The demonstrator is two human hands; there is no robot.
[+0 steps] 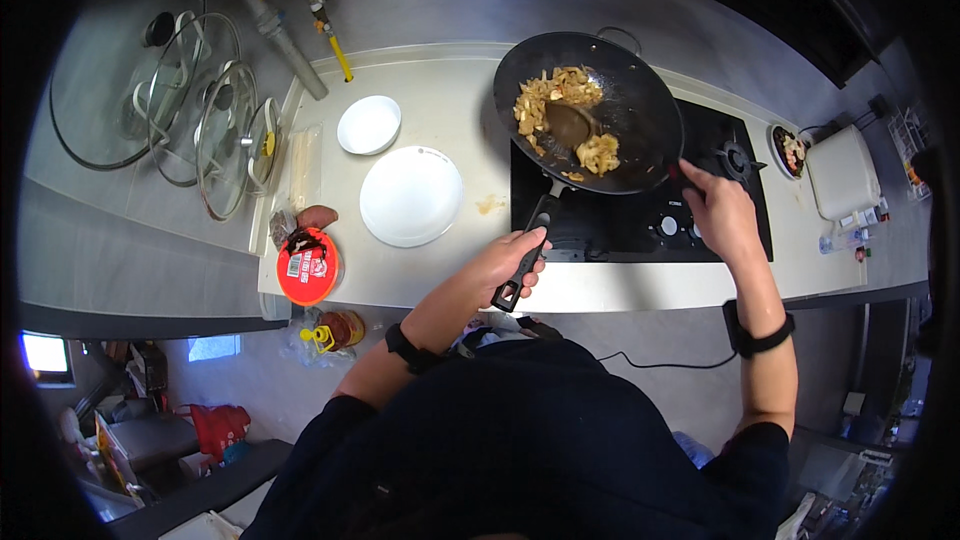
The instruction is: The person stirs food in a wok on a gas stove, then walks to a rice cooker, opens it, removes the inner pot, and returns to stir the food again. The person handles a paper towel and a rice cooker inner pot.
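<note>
My left hand (521, 259) grips the black handle (536, 229) of a dark wok (637, 120), which is raised and tilted over the left part of the gas hob. Chopped, browned food (559, 90) lies along the wok's left side, with a smaller clump (598, 154) lower down. A brown spatula blade (568, 125) rests among the pieces. Its dark handle runs to my right hand (720, 206), which holds it at the wok's right rim with the index finger stretched along it. To the left of the wok, a white plate (411, 196) and a white bowl (369, 124) stand on the counter.
The black gas hob (600, 232) has a bare right burner (736, 159). A dish of food (789, 151) sits beyond it, by a white box-shaped container (844, 172). Glass lids (225, 142) hang on the left wall. A red-lidded tub (307, 266) stands at the counter's left corner.
</note>
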